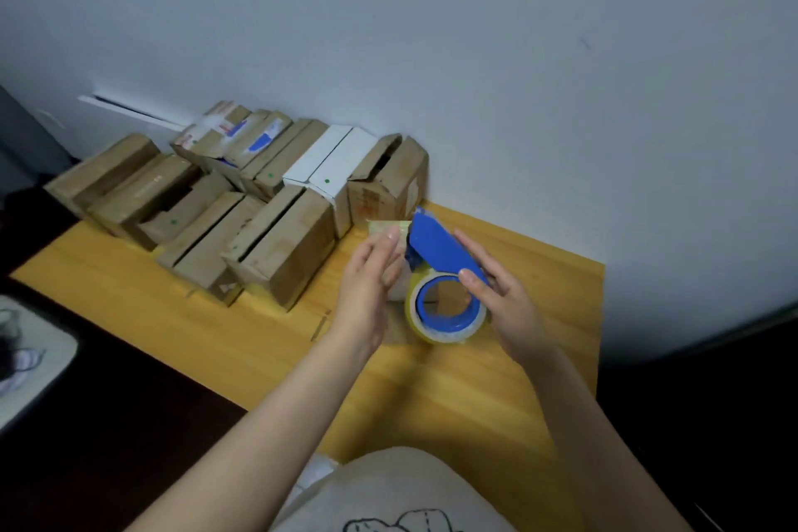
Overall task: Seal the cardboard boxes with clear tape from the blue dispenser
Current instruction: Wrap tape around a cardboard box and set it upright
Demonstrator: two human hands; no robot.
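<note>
The blue tape dispenser (436,248) with its roll of clear tape (447,311) is held above the wooden table (496,402). My right hand (505,298) grips the dispenser from the right, thumb on the roll's blue core. My left hand (371,276) pinches the free end of the tape strip (388,225), pulled out to the left of the dispenser's nose. Several cardboard boxes (280,246) stand in rows at the back left of the table, flaps unsealed, with a white box (328,160) among them.
A grey wall (475,56) rises right behind the boxes. A white tray-like object (39,359) lies at the left beyond the table edge. My lap in light cloth (388,492) is at the near table edge. Dark floor lies on both sides.
</note>
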